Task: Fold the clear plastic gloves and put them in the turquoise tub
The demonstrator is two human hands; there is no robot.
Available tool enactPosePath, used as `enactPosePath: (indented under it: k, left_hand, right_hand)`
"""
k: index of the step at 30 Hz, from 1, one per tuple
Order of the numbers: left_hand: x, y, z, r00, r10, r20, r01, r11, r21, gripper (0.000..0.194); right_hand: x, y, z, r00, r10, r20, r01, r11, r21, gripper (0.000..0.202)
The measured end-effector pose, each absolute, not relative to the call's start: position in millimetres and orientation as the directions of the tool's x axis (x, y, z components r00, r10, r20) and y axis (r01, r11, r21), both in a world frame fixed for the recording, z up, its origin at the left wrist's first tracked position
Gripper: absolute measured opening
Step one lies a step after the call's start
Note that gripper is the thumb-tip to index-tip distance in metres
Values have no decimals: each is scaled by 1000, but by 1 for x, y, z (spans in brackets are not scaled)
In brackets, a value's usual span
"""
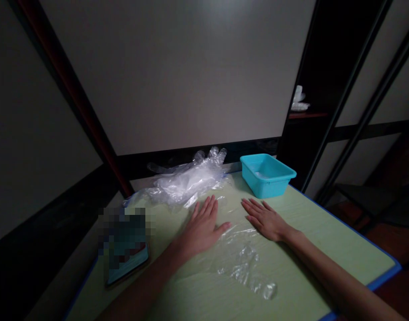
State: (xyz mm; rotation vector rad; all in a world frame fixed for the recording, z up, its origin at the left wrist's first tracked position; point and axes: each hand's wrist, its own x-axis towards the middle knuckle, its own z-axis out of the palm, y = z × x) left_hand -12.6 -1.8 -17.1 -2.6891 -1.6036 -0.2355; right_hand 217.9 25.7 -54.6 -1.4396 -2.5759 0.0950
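A clear, thin plastic glove (247, 263) lies spread on the pale green table (311, 232), its fingers toward the near side. My left hand (204, 227) rests flat at its upper left part, fingers apart, pointing away from me. To the right, my right hand (263, 218) lies on the tabletop with fingers stretched out, by the far edge of the plastic. Behind my left hand is a crumpled pile of clear plastic gloves (187, 180). A turquoise basket (271, 185) stands beyond my right hand, with something whitish inside.
At the left edge of the table lies a tablet-like device (129, 267), partly pixelated. Cabinet panels (191, 76) rise right behind the table. White items (300, 100) sit on a dark shelf at the right. A dark chair (371, 203) is at the far right.
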Motion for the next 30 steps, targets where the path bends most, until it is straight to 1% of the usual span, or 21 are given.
enactPosePath:
  k: [3, 6, 9, 12, 15, 20, 25, 30]
  left_hand:
    - [26, -3, -7, 532, 842, 84, 829, -539, 149, 73]
    - [66, -1, -17, 589, 797, 137, 778, -605, 169, 71]
    - [87, 5, -36, 577, 802, 156, 773, -597, 215, 75]
    - [86, 9, -47, 572, 805, 157, 770, -593, 235, 74]
    - [73, 10, -49, 592, 793, 147, 759, -609, 228, 72]
    - [38, 10, -49, 570, 814, 111, 790, -580, 197, 72]
    - [-13, 7, -52, 544, 833, 104, 826, -553, 108, 71]
    - [-48, 2, -53, 516, 850, 108, 852, -522, 40, 70]
  right_hand:
    - [218, 26, -55, -519, 846, 119, 837, 532, -126, 49]
    - [220, 27, -57, -543, 832, 113, 829, 553, -86, 49]
    - [222, 29, -60, -556, 825, 103, 824, 563, -63, 53]
    - [223, 30, -61, -561, 823, 95, 823, 566, -48, 52]
    - [222, 30, -60, -572, 815, 92, 816, 577, -46, 49]
    - [218, 27, -55, -510, 854, 97, 849, 519, -98, 50]
    - [218, 25, -53, -502, 862, 75, 854, 507, -118, 52]
    - [220, 27, -55, -501, 861, 84, 850, 508, -137, 51]
